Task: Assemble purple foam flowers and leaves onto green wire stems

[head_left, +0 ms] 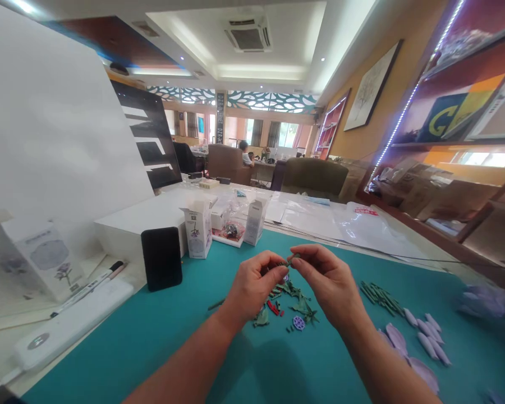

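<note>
Above the middle of the teal mat (185,348), the left hand (255,283) and the right hand (330,283) each pinch a small green piece (293,260) (its exact shape is too small to tell) with their fingertips. Green leaf parts (297,293) and a purple wheel (298,322) lie mid-mat; green sticks (381,298) and pale purple petals (397,339) lie on the mat's right side.

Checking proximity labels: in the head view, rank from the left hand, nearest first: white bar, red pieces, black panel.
1. Red pieces: just below the left hand in the picture.
2. Black panel: to its left.
3. White bar: farther left.
</note>
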`<move>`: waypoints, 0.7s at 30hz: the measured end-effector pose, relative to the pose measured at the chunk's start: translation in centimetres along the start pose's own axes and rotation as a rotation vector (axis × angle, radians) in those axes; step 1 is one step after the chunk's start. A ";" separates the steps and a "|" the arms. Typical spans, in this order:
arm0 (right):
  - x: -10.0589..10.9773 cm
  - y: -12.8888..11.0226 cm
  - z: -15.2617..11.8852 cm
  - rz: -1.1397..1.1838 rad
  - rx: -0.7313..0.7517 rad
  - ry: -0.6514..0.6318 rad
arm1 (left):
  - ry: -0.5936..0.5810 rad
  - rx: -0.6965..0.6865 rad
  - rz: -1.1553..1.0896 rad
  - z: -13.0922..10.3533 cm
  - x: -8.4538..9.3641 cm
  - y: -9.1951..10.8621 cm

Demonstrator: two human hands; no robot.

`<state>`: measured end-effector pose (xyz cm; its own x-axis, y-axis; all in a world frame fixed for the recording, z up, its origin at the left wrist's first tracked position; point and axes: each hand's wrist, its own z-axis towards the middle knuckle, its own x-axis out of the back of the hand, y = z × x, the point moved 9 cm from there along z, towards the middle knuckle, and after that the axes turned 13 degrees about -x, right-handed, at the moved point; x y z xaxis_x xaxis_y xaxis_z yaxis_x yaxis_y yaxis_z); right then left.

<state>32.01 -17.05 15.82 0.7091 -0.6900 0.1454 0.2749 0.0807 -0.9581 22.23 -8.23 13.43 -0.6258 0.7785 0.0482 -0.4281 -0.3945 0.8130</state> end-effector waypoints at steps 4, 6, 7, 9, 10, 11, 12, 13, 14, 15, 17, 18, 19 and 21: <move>-1.0 -4.6 -0.5 -0.138 0.166 0.039 | 0.118 0.045 -0.248 0.1 0.6 0.6; -1.8 -6.1 -0.5 -0.190 0.217 0.037 | 0.180 0.050 -0.337 0.1 1.0 0.8; -2.2 -6.6 -0.4 -0.213 0.232 0.036 | 0.208 0.047 -0.378 0.1 1.2 0.8; -3.0 -7.2 -0.2 -0.247 0.250 0.034 | 0.248 0.039 -0.441 0.2 1.6 0.6; -3.4 -7.3 0.0 -0.260 0.254 0.026 | 0.258 0.035 -0.463 0.2 1.8 0.4; -3.8 -7.3 0.2 -0.269 0.254 0.014 | 0.266 0.031 -0.479 0.2 2.0 0.2; -4.2 -7.2 0.5 -0.273 0.250 0.000 | 0.274 0.029 -0.492 0.2 2.1 -0.1; -4.5 -7.0 0.7 -0.275 0.244 -0.013 | 0.280 0.029 -0.502 0.2 2.3 -0.4; -4.8 -6.8 0.9 -0.278 0.237 -0.022 | 0.288 0.030 -0.511 0.1 2.5 -0.7; -5.1 -6.7 1.1 -0.281 0.233 -0.029 | 0.296 0.030 -0.517 0.1 2.7 -1.0; -5.4 -6.5 1.3 -0.298 0.236 -0.036 | 0.309 0.032 -0.520 0.1 3.0 -1.5; -5.6 -6.4 1.4 -0.307 0.241 -0.040 | 0.314 0.034 -0.516 0.1 3.1 -1.7; -5.7 -6.4 1.5 -0.311 0.246 -0.045 | 0.318 0.035 -0.511 0.1 3.2 -1.9; -5.9 -6.2 1.8 -0.311 0.249 -0.056 | 0.324 0.035 -0.502 0.2 3.3 -2.0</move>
<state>27.28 -12.16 21.37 0.5996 -0.6693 0.4388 0.6258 0.0505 -0.7783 21.10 -4.75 12.03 -0.5216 0.6751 -0.5216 -0.7047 0.0037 0.7095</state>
